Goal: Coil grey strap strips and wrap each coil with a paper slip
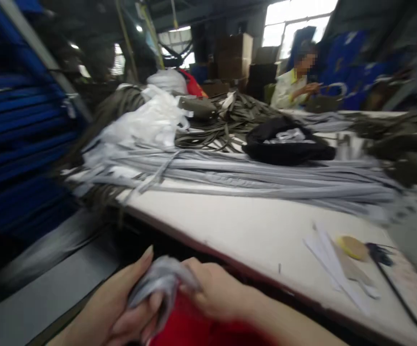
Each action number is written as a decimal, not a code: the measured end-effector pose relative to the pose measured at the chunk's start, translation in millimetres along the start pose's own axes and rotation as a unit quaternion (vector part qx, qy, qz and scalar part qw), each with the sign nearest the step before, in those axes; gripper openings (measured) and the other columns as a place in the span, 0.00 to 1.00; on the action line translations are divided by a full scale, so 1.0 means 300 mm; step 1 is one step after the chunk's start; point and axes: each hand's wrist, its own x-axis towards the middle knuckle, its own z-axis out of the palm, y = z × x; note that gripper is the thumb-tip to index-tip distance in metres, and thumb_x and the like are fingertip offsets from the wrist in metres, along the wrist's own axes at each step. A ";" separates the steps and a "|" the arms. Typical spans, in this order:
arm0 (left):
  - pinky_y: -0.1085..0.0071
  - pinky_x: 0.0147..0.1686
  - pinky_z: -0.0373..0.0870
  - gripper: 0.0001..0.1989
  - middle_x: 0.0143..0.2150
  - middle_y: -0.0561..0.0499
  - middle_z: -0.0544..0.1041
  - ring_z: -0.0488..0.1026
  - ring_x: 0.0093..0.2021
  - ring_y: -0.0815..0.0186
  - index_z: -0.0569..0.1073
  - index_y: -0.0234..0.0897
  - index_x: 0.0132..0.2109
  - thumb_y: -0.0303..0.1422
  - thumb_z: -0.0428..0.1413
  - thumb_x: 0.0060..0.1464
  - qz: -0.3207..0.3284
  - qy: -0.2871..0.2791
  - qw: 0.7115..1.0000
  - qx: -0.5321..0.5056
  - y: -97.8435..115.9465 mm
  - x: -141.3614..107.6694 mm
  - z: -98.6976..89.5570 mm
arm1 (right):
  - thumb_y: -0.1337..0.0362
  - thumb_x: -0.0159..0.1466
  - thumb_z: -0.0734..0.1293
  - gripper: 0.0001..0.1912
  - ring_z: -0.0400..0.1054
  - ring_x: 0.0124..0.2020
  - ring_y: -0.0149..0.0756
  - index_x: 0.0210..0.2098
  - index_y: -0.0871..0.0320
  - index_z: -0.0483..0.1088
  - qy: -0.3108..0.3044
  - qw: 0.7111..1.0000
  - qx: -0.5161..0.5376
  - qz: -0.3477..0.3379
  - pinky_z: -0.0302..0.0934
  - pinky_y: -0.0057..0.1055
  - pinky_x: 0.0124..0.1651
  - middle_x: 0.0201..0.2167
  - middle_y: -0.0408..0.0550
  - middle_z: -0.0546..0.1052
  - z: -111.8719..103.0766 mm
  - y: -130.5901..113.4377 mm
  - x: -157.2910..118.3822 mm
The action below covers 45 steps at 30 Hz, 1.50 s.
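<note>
Low in the head view, in front of the table's near edge, my left hand [121, 302] is closed around a bunched grey fabric strip [165, 274]. The strip loops over its fingers, and the thumb points up beside it. My right hand [211, 288] grips the same strip from the other side, its fingertips partly hidden by the cloth. Red cloth [190, 322] shows just below both hands. Some blur softens the hands and the strip, so the exact fold cannot be made out.
Long grey strips [266, 178] lie across the white table [230, 216]. Behind them are a white plastic bag [143, 115], a black bag [287, 142] and dark strips [244, 113]. A yellow tape roll [352, 247] sits at right. A co-worker [291, 89] is across the table; blue stacks [20, 134] stand left.
</note>
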 end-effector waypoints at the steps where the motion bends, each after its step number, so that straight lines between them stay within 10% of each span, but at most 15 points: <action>1: 0.75 0.17 0.65 0.36 0.08 0.60 0.50 0.51 0.09 0.76 0.73 0.31 0.22 0.51 0.39 0.65 0.009 0.023 0.999 -0.027 0.019 -0.025 -0.004 | 0.59 0.68 0.58 0.14 0.72 0.41 0.40 0.48 0.57 0.69 -0.025 0.998 0.047 -0.021 0.66 0.34 0.46 0.41 0.49 0.78 -0.006 0.010 0.003; 8: 0.76 0.28 0.70 0.32 0.13 0.62 0.52 0.51 0.11 0.77 0.75 0.28 0.33 0.38 0.31 0.69 0.312 0.086 0.940 -0.104 0.182 -0.060 -0.016 | 0.52 0.69 0.59 0.18 0.69 0.48 0.43 0.46 0.56 0.74 -0.152 0.961 0.231 -0.002 0.60 0.37 0.57 0.45 0.48 0.77 0.037 0.080 0.031; 13: 0.57 0.54 0.66 0.26 0.32 0.47 0.75 0.74 0.35 0.63 0.74 0.35 0.45 0.50 0.41 0.64 0.594 0.305 0.687 0.286 0.109 0.050 -0.138 | 0.47 0.68 0.58 0.24 0.66 0.29 0.34 0.37 0.59 0.75 -0.231 0.927 0.295 0.016 0.65 0.30 0.38 0.25 0.43 0.72 0.009 0.010 -0.054; 17: 0.55 0.49 0.68 0.33 0.34 0.38 0.79 0.75 0.38 0.52 0.77 0.34 0.34 0.63 0.50 0.49 0.498 0.192 0.570 0.625 -0.023 0.098 -0.218 | 0.47 0.66 0.61 0.24 0.68 0.29 0.34 0.42 0.60 0.75 -0.194 0.932 0.303 0.040 0.66 0.29 0.36 0.27 0.45 0.74 -0.111 0.031 -0.085; 20: 0.62 0.36 0.69 0.35 0.26 0.41 0.76 0.74 0.29 0.57 0.75 0.35 0.28 0.60 0.39 0.58 0.326 0.127 0.519 0.780 -0.037 0.065 -0.223 | 0.49 0.63 0.64 0.21 0.72 0.37 0.41 0.43 0.59 0.75 -0.188 0.959 0.209 0.032 0.68 0.34 0.42 0.37 0.48 0.79 -0.135 0.116 -0.068; 26: 0.72 0.23 0.62 0.36 0.16 0.50 0.69 0.65 0.16 0.68 0.75 0.34 0.25 0.55 0.36 0.62 -0.074 0.123 0.713 0.687 0.206 -0.139 -0.272 | 0.54 0.60 0.68 0.35 0.63 0.61 0.53 0.63 0.59 0.60 -0.004 0.999 -0.043 0.024 0.57 0.50 0.64 0.62 0.59 0.67 -0.016 0.207 -0.025; 29: 0.73 0.18 0.61 0.36 0.10 0.55 0.60 0.55 0.10 0.72 0.75 0.32 0.25 0.56 0.39 0.62 -0.152 0.114 0.814 0.548 0.306 -0.262 -0.283 | 0.55 0.61 0.67 0.34 0.63 0.61 0.50 0.64 0.57 0.56 0.043 0.998 -0.038 -0.041 0.58 0.50 0.64 0.62 0.59 0.66 0.017 0.154 0.004; 36: 0.78 0.10 0.54 0.31 0.10 0.51 0.62 0.48 0.09 0.77 0.75 0.30 0.21 0.50 0.48 0.61 -0.065 0.102 0.963 0.242 0.227 -0.320 -0.156 | 0.56 0.59 0.69 0.42 0.56 0.66 0.51 0.68 0.51 0.50 0.021 0.989 0.062 -0.134 0.52 0.52 0.67 0.67 0.55 0.60 0.058 0.030 0.063; 42: 0.76 0.09 0.56 0.36 0.07 0.49 0.60 0.52 0.06 0.73 0.72 0.32 0.17 0.50 0.40 0.64 -0.009 0.123 0.991 0.059 0.158 -0.190 -0.072 | 0.55 0.62 0.67 0.31 0.69 0.53 0.48 0.62 0.58 0.59 -0.050 0.976 0.187 -0.104 0.64 0.45 0.56 0.53 0.57 0.74 0.093 0.047 0.064; 45: 0.71 0.13 0.64 0.38 0.05 0.55 0.53 0.53 0.06 0.70 0.72 0.34 0.17 0.54 0.36 0.63 0.050 0.140 0.989 0.008 0.201 -0.143 -0.045 | 0.52 0.65 0.63 0.25 0.73 0.44 0.45 0.57 0.58 0.63 0.033 0.978 0.200 -0.039 0.67 0.40 0.48 0.45 0.54 0.77 0.063 0.062 0.050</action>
